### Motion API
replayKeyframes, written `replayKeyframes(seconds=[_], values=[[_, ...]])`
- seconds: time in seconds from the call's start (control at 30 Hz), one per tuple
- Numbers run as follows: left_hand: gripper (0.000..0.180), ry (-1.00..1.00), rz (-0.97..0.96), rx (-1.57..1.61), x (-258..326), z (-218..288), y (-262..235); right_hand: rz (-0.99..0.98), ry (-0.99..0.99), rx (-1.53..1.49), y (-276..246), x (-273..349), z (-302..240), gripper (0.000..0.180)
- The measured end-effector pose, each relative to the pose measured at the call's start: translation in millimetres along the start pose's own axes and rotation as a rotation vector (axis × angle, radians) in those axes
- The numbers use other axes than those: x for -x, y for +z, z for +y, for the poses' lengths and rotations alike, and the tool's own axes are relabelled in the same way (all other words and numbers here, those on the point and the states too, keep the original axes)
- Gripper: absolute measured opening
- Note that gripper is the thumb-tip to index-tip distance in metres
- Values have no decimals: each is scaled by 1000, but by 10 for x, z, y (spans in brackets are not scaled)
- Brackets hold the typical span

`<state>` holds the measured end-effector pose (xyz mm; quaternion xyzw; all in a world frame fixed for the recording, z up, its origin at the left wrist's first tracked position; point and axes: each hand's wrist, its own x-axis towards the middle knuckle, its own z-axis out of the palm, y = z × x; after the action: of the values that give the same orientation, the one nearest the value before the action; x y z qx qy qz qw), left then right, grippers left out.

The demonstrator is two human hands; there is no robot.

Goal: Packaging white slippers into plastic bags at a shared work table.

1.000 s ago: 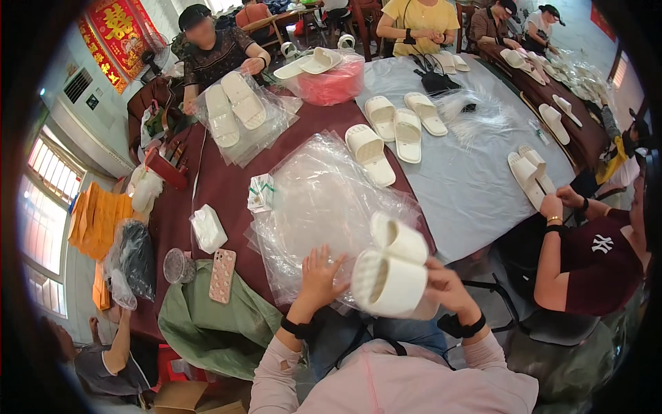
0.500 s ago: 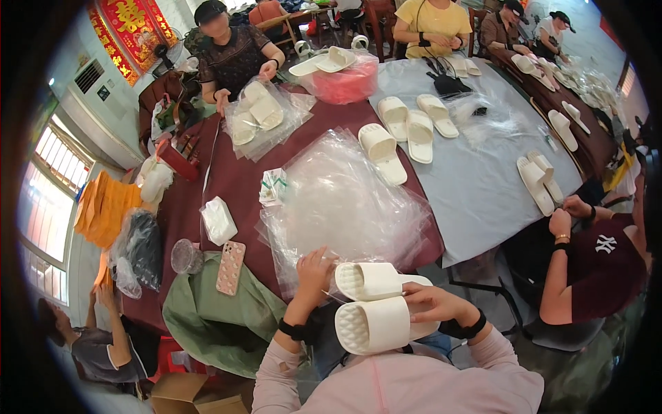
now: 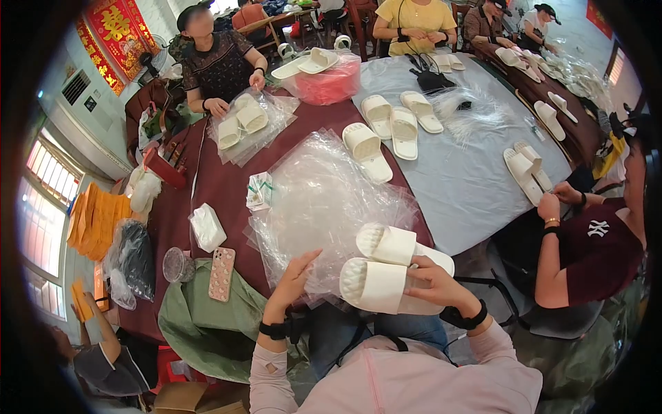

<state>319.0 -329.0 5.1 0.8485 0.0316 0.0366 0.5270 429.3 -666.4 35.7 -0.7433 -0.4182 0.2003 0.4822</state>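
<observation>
A pair of cream-white slide slippers, with quilted insoles, is held side by side in my right hand. Its fingers are wrapped over the slippers at the openings behind their straps. The pair hangs at the near edge of the table, over the near right corner of a stack of clear plastic bags. To the left, my left hand is open with fingers stretched out, at the near edge of the bags and apart from the slippers. Whether its fingertips touch the plastic, I cannot tell.
More slippers lie on the grey cloth. Left of the bags are a small box, a tissue pack, a phone and a round clear tub. A co-worker across handles bagged slippers; another sits right.
My right hand has raised the slippers forward and right, away from my lap. My left hand has come away from them, its fingers now extended. The view has shifted slightly.
</observation>
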Motion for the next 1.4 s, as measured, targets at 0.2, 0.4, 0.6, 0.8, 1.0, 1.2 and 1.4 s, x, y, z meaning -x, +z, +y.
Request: replayKeyframes(seconds=[0.2, 0.4, 0.6, 0.8, 1.0, 1.2, 1.4], values=[[44, 67, -33, -127, 34, 215, 85, -11, -210, 174, 292, -224, 18, 35], [52, -76, -6, 59, 146, 413, 372, 56, -202, 227, 499, -324, -12, 34], [54, 174, 67, -701, 151, 591, 636, 199, -167, 370, 686, -309, -91, 36], [52, 294, 55, -796, 119, 900, 875, 248, -237, 543, 797, -330, -30, 35], [55, 455, -105, -656, 215, 1001, 961, 329, -165, 506, 705, -587, -89, 32], [55, 592, -446, -433, 293, 1161, 913, 492, -31, 569, 893, -1109, 83, 31], [45, 561, -425, -1, 297, 1189, 759, 389, -140, 688, 1041, -1450, 61, 17]])
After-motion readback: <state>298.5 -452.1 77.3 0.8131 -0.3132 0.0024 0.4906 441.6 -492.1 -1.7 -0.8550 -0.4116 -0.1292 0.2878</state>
